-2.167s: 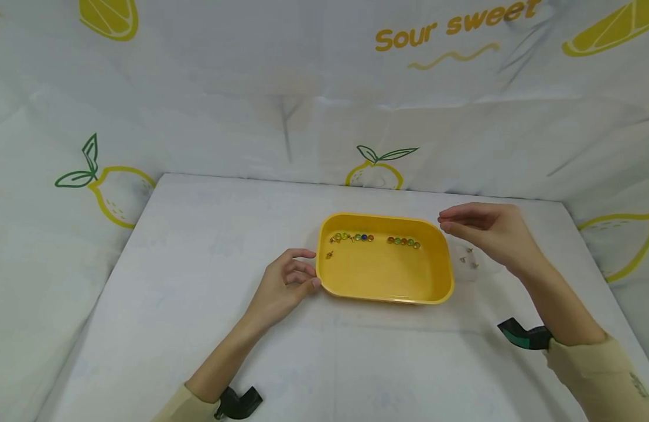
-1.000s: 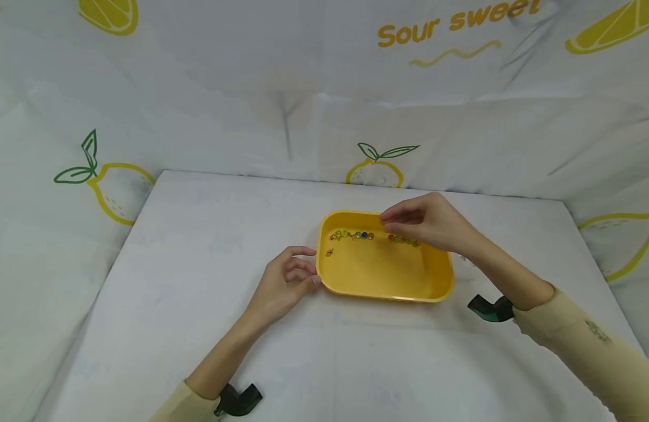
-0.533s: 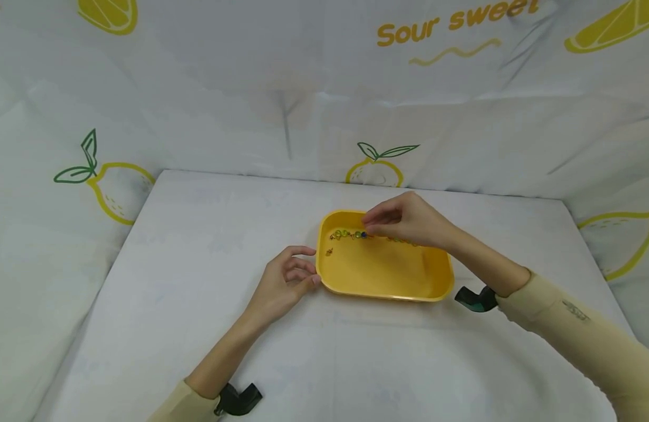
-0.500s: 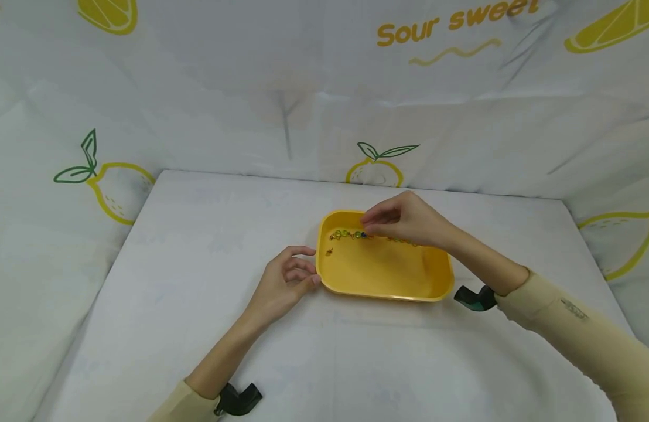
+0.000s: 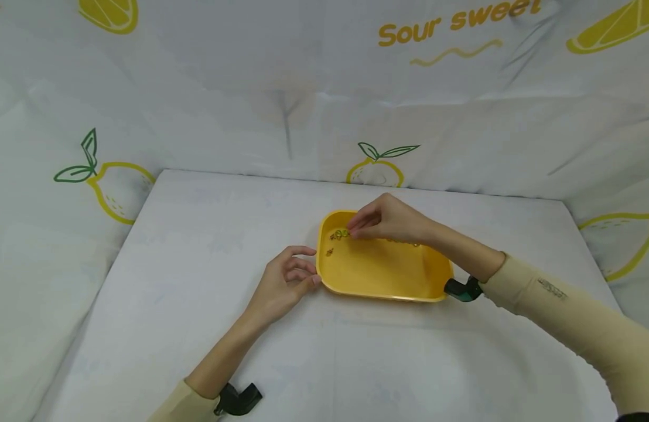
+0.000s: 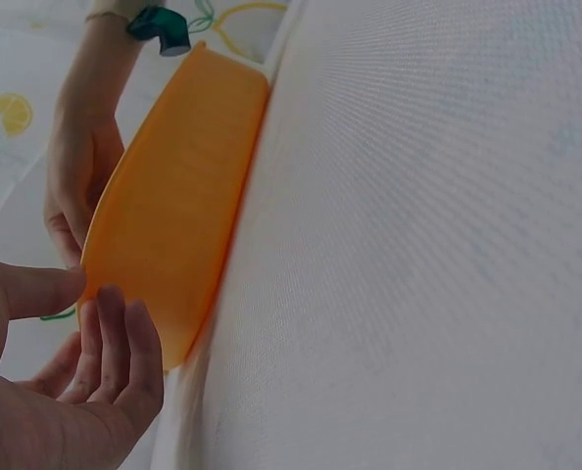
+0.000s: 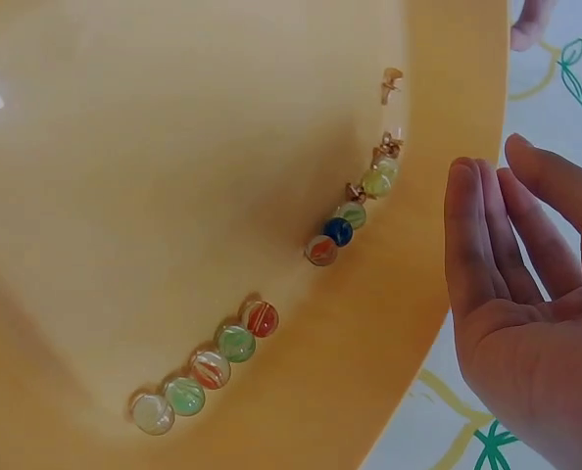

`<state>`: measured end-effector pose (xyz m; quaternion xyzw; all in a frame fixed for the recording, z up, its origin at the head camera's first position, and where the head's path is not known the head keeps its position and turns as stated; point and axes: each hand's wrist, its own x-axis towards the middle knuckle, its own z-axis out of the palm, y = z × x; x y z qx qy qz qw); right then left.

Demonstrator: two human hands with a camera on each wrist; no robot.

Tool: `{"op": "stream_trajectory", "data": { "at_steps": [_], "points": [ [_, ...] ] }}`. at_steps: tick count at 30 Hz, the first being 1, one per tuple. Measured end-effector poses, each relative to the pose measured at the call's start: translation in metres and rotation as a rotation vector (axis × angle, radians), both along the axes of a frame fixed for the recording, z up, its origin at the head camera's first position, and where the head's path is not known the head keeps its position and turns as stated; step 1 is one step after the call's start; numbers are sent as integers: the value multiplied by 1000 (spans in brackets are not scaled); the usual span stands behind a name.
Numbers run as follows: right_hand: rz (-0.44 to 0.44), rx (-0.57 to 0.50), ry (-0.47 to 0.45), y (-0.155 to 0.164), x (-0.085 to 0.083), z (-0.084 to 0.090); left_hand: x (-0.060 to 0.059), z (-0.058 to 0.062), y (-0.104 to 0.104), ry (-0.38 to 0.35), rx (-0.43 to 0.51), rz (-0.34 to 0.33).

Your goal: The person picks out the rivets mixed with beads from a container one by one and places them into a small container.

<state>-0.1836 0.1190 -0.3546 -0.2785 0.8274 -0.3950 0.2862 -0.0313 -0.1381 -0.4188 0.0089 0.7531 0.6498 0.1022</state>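
Note:
A yellow tray [image 5: 382,272] holds glass marbles and small gold thumbtacks. My left hand [image 5: 282,287] touches its left end, thumb and fingertips against the rim and outer wall. Over the tray's far left part is my right hand [image 5: 390,220], hiding some marbles in the head view. The right wrist view shows its fingers extended, thumb apart, nothing between them. A row of several marbles [image 7: 235,343] lies along the tray's far side. Farther along are a blue marble [image 7: 338,232], a yellow-green marble [image 7: 378,180] and tacks beside them; one tack [image 7: 392,83] lies apart.
The tray stands on a white-covered table [image 5: 198,234], with a lemon-printed white cloth [image 5: 224,88] hanging behind. The right forearm [image 5: 467,255] crosses the tray's right end. A dark wrist mount [image 5: 240,400] sits on the left wrist.
From beyond the tray's right end, my right hand has moved left over the marbles to the tray's left part. The clear box of tacks at right is now hidden. My left hand stays put.

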Motion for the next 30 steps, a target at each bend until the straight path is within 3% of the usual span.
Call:
{"op": "stream_trajectory", "data": {
  "at_steps": [20,30],
  "points": [
    [125,3,5,-31,-2,-22,-1,-1,-1,-4,1,0],
    [165,58,-52,-39,0,-29,1,1,-1,-1,16,-4]
  ]
}}
